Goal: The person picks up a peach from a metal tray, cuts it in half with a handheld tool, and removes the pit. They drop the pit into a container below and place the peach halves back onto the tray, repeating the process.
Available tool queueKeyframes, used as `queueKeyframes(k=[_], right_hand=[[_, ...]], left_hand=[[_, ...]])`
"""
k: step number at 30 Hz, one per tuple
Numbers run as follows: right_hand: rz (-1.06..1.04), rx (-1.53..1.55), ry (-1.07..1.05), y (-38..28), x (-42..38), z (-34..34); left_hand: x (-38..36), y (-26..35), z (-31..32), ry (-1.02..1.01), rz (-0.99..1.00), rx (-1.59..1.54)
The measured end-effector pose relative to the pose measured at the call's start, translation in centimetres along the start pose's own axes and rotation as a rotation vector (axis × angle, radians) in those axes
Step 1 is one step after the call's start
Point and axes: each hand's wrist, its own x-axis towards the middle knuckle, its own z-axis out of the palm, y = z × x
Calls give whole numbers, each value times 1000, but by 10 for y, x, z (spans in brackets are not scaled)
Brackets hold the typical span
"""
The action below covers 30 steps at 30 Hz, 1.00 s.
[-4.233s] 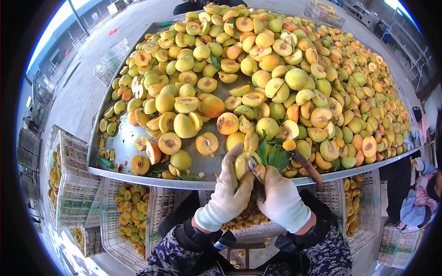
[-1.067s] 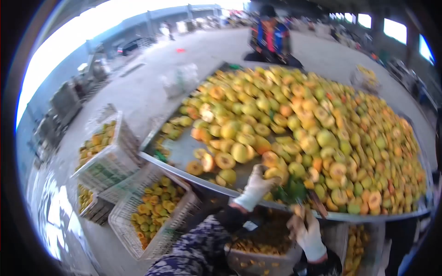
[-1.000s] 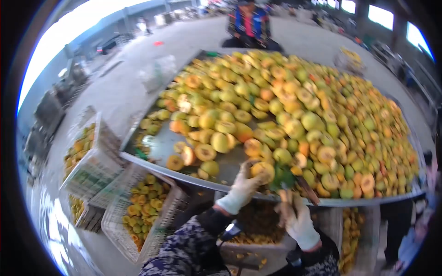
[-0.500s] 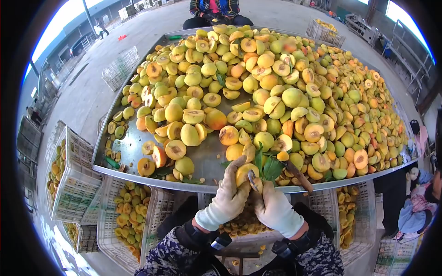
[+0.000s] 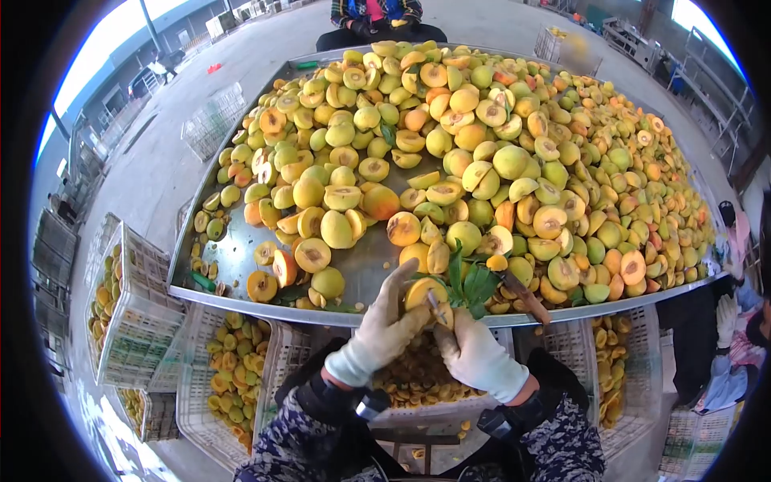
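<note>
In my white-gloved left hand (image 5: 387,325) is a halved yellow peach (image 5: 424,292), held over the tray's front edge with its cut face turned to the right. My right hand (image 5: 480,353), also gloved, is closed around a small curved-bladed knife (image 5: 437,308). Its metal tip is at the cut face of the peach, and the handle is mostly hidden by the fingers. Green leaves (image 5: 477,287) lie just beyond my right hand. A brown wooden-handled tool (image 5: 526,297) rests across the tray rim to their right.
A large metal tray (image 5: 241,245) bears a heap of whole and halved peaches (image 5: 506,165). Under its front edge stand plastic crates (image 5: 193,414) of cut fruit, one between my knees. Another person (image 5: 377,28) sits across the tray; a person's gloved hand (image 5: 726,320) shows at right.
Both hands stay together at the peach, with the blade shifted slightly against its cut face. The view has moved a little. The person across now holds a yellow piece of fruit.
</note>
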Motion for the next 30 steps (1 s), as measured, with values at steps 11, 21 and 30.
queueKeyframes(k=[11,21,30], right_hand=[[7,-58,-136,13,-3,0],[-79,-89,-166,25,-8,-3],[563,1127,-110,14,-17,-1]], left_hand=[[7,11,0,-5,-26,275],[6,-9,-1,-23,-32,449],[9,-10,8,27,273,257]])
